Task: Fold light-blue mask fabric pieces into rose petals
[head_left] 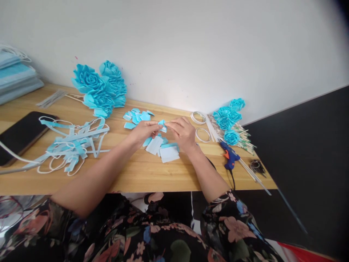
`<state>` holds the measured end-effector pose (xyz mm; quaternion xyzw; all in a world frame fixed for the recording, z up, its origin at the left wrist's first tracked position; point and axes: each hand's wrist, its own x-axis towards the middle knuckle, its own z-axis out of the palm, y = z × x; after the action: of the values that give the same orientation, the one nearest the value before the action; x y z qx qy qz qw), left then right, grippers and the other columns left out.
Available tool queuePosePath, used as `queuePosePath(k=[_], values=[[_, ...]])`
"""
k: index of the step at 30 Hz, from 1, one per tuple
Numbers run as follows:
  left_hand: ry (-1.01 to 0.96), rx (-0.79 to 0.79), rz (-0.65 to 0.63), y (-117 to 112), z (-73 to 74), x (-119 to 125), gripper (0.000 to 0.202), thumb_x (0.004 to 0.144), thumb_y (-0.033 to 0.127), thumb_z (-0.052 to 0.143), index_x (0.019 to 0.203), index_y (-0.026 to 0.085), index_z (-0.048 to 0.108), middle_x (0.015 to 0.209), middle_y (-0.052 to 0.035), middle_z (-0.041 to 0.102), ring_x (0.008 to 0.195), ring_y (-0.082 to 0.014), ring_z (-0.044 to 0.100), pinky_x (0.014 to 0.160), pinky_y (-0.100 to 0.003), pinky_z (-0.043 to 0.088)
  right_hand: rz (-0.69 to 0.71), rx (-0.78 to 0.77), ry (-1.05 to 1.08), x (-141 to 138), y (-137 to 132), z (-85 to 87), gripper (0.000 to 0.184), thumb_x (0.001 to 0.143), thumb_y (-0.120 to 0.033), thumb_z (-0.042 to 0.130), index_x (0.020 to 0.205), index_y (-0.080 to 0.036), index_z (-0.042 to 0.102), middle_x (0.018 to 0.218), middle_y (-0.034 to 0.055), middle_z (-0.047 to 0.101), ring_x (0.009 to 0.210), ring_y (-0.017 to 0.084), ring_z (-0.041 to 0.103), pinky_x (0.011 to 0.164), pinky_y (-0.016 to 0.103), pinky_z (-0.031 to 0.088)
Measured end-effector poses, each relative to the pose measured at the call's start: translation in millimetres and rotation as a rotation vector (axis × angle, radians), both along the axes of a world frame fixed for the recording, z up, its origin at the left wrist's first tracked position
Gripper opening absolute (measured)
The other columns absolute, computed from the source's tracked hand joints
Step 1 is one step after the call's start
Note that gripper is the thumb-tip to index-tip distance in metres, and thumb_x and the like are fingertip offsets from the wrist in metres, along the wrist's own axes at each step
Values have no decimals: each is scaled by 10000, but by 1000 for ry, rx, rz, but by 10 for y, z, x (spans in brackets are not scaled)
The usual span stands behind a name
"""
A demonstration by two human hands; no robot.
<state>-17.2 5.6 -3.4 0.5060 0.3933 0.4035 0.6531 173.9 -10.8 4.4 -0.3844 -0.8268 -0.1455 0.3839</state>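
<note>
Between my two hands, above the middle of the table, is a small blue and white fabric piece (pixel 163 126). My left hand (pixel 146 131) pinches its left side between thumb and fingers. On the other side my right hand (pixel 182 133) has its fingertips closed on the piece's edge. Below the hands lie flat blue and white cut pieces (pixel 169 153), partly overlapping. Behind my left hand is a loose pile of smaller blue pieces (pixel 139 117), some of them curled.
Blue fabric flowers (pixel 95 87) stand at the back left, more flowers (pixel 227 118) at the right. A glue gun (pixel 230 155) with its cord lies right, near wire coils (pixel 198 117). Cut strips and ear loops (pixel 73 143), a phone (pixel 24 133) and stacked masks (pixel 17 78) occupy the left.
</note>
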Motion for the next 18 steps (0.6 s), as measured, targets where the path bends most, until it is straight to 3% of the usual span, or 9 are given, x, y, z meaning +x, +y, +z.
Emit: queuePosePath(k=[9,14,18], values=[[-59,-47,28,-8,17,2,214,713,301,722,602,144,629,557,-4,555,523,-97,471,545,-252,356,140,-127,114,2,-47,27,262,953,-252,493,1082,-223,719,977,71,678,931,190,592,837,360,505],[7,55,27,5,14,-9,239,719,343,725,618,148,629,568,16,530,525,-84,453,538,-238,349,92,-481,452,15,-21,-36,394,997,-389,422,1346,-249,536,1123,74,672,1055,186,631,848,340,547],[41,90,60,-14,49,-8,232,694,368,736,713,147,666,584,27,536,531,-82,443,542,-232,350,154,-733,624,3,-1,-62,436,973,-450,471,1349,-239,530,994,53,691,961,182,656,854,340,552]])
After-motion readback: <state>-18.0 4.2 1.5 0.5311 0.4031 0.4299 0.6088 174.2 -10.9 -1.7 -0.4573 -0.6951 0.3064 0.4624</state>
